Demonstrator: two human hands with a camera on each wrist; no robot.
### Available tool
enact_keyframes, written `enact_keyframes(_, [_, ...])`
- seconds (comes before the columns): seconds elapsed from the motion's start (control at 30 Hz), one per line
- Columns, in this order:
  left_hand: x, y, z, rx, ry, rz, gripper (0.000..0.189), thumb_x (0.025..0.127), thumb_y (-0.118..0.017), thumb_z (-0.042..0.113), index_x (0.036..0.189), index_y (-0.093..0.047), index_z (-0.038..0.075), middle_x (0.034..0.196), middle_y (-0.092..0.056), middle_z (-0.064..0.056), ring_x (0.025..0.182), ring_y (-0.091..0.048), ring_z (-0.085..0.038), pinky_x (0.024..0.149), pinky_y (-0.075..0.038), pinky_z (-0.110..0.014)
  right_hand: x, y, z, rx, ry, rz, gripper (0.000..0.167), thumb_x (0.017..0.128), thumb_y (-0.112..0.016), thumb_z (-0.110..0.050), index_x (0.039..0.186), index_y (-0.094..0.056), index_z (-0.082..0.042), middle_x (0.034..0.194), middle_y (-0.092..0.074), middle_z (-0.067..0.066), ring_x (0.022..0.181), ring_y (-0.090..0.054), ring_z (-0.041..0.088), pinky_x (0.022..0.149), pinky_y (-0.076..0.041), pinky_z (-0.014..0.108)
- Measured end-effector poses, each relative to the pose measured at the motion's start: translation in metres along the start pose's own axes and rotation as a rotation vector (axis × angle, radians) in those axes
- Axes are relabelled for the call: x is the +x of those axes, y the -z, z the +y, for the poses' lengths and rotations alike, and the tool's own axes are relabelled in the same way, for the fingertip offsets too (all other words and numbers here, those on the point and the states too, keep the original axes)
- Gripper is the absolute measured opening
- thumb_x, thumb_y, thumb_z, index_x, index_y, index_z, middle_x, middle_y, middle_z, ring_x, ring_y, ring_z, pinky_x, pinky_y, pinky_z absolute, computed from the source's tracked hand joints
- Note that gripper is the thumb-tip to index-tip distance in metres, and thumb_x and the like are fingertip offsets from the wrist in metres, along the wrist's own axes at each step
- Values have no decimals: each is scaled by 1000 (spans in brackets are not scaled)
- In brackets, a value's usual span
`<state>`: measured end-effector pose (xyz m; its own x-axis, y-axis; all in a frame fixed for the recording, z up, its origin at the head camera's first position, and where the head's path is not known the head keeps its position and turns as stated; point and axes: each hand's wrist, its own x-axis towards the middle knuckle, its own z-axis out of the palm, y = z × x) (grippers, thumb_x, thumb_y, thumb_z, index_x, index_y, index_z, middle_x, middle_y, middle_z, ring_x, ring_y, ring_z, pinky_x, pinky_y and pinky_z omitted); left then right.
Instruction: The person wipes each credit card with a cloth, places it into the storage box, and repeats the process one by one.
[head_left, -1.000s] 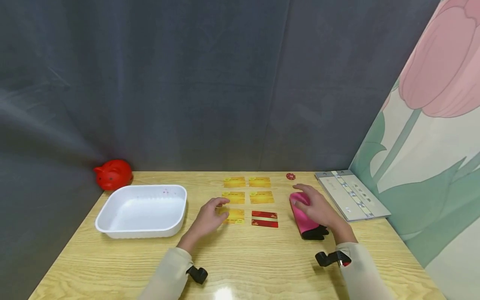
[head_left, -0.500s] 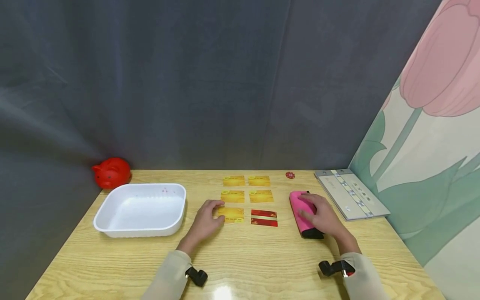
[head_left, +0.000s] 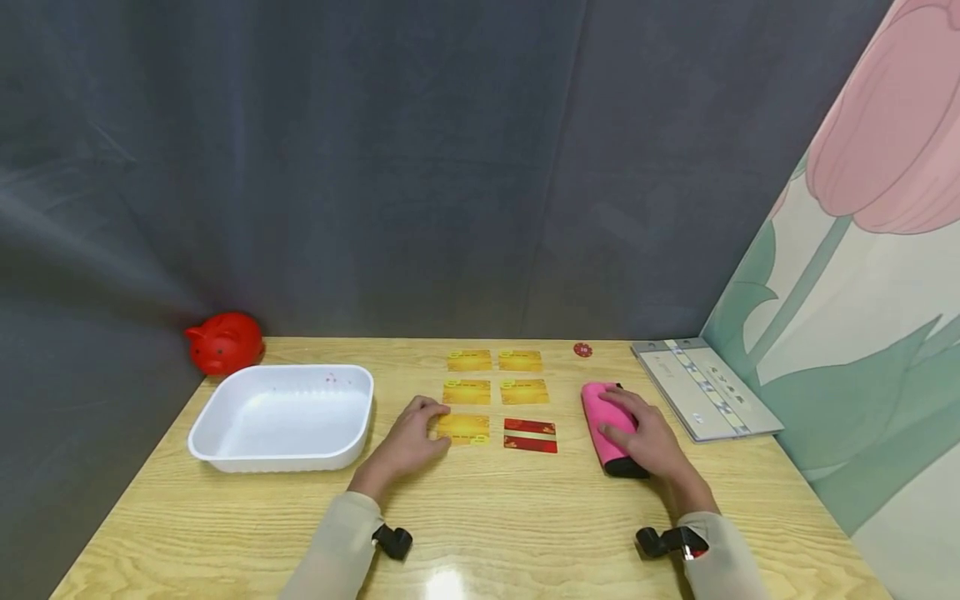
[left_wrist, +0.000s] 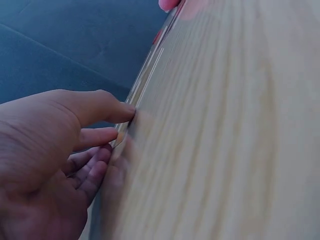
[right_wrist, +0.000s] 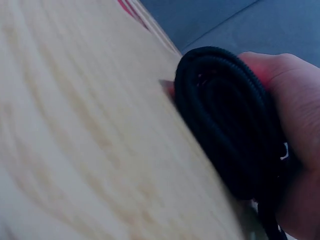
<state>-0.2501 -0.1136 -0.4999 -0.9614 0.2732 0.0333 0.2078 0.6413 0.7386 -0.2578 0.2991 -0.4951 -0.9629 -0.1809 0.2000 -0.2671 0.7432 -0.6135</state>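
Several yellow cards lie flat on the wooden table in two columns, with a striped red card [head_left: 530,436] at the near right. My left hand [head_left: 411,439] is at the left end of the nearest yellow card [head_left: 467,429]. Its thumb and index finger pinch across the card's edges, and the other fingers curl below in the left wrist view. My right hand [head_left: 651,437] grips a rolled pink and black cloth [head_left: 606,417]. Its thumb and fingers bend over the pink side. In the right wrist view the roll's layered black end [right_wrist: 222,120] faces the camera.
A white plastic tray [head_left: 352,454] stands left of the cards, with a red piggy bank [head_left: 225,343] behind it. A red chip [head_left: 582,350] lies at the back. A grey-edged calendar-like pad [head_left: 708,392] lies right, against the flowered wall. A dark curtain borders the back.
My left hand has lowered onto the near yellow card's edges. My right hand has settled and tightened round the pink cloth, whose loose black end is now rolled neatly.
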Motion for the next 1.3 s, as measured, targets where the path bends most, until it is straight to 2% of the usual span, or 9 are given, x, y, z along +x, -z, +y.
enact_keyframes(0.13, [1, 4, 2, -1, 29, -36, 47, 95, -74, 23, 138, -62, 11, 135, -51, -5, 129, -53, -27, 112, -46, -50, 1, -2, 1, 35, -34, -3, 58, 94, -74, -25, 147, -56, -9, 161, -42, 19, 148, -36, 49, 115, -30, 71])
enact_keyframes(0.3, [5, 11, 4, 4, 37, -80, 42, 94, -77, 23, 132, -64, 13, 129, -50, -5, 122, -53, -24, 103, -50, -47, 1, -3, -1, 27, -48, 7, 58, 94, -75, -26, 147, -56, -10, 163, -40, 19, 149, -33, 50, 115, -31, 73])
enact_keyframes(0.57, [7, 17, 9, 20, 69, -95, 41, 87, -83, 20, 121, -62, 9, 121, -51, -7, 115, -53, -23, 100, -49, -44, 3, -5, -7, -10, -58, -2, 55, 95, -74, -28, 145, -58, -14, 161, -43, 16, 148, -38, 47, 113, -33, 73])
enact_keyframes(0.8, [10, 14, 14, 6, 9, -72, 45, 86, -82, 11, 120, -52, 12, 93, -54, -6, 80, -50, -18, 71, -43, -33, 3, -5, -9, -54, -24, 36, 43, 94, -75, -15, 136, -66, -12, 144, -56, 19, 134, -53, 48, 107, -39, 73])
enact_keyframes(0.9, [12, 13, 14, -22, -12, -52, 42, 88, -79, 8, 122, -54, 15, 87, -54, -4, 71, -49, -15, 68, -41, -31, 3, -6, -9, -14, -6, 54, 38, 92, -75, -9, 130, -69, -8, 135, -61, 21, 127, -57, 46, 108, -43, 68])
enact_keyframes(1.0, [13, 12, 12, -82, -36, -17, 39, 91, -75, 4, 124, -57, 16, 90, -55, -6, 72, -49, -15, 69, -44, -31, 3, -6, -10, 35, -12, 74, 35, 91, -75, -5, 126, -71, -6, 129, -64, 21, 122, -60, 43, 107, -47, 61])
enact_keyframes(1.1, [14, 11, 10, -158, -40, 31, 38, 93, -73, 3, 125, -60, 18, 96, -57, -6, 77, -56, -13, 72, -49, -30, 3, -4, -10, 87, -48, 91, 35, 92, -74, -6, 128, -71, -7, 127, -67, 18, 118, -62, 33, 102, -52, 39])
enact_keyframes(1.2, [15, 12, 11, -238, -38, 79, 35, 94, -74, 4, 124, -63, 21, 101, -63, -6, 80, -63, -14, 73, -54, -31, 3, 3, -13, 147, -75, 109, 37, 95, -73, -10, 132, -70, -9, 131, -68, 16, 113, -60, 17, 94, -49, 18])
enact_keyframes(1.3, [17, 13, 14, -314, -38, 127, 30, 94, -75, 6, 118, -67, 22, 103, -69, -5, 84, -67, -15, 74, -57, -30, 3, 10, -20, 207, -78, 133, 38, 97, -72, -16, 135, -68, -11, 135, -67, 15, 109, -57, 4, 89, -45, 10])
